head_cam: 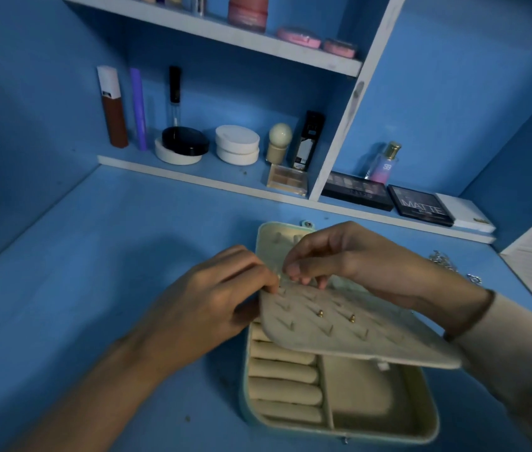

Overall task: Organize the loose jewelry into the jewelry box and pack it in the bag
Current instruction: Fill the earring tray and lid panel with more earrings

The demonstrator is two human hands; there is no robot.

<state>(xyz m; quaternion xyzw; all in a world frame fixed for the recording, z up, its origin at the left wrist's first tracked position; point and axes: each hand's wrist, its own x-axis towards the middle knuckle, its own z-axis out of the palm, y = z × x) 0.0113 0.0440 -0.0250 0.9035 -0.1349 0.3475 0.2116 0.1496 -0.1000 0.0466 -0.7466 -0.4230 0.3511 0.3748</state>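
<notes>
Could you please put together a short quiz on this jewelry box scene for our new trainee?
1. True or false: the earring panel lies flat, closed down over the jewelry box.
2. How many gold studs sit on the panel? A) one B) two C) five
3. Fill in: the silver chain lies on the table to the ___ of the box.

Key: 1 false, the panel is lifted, with the ring rolls showing under it; 2 B; 3 right.
</notes>
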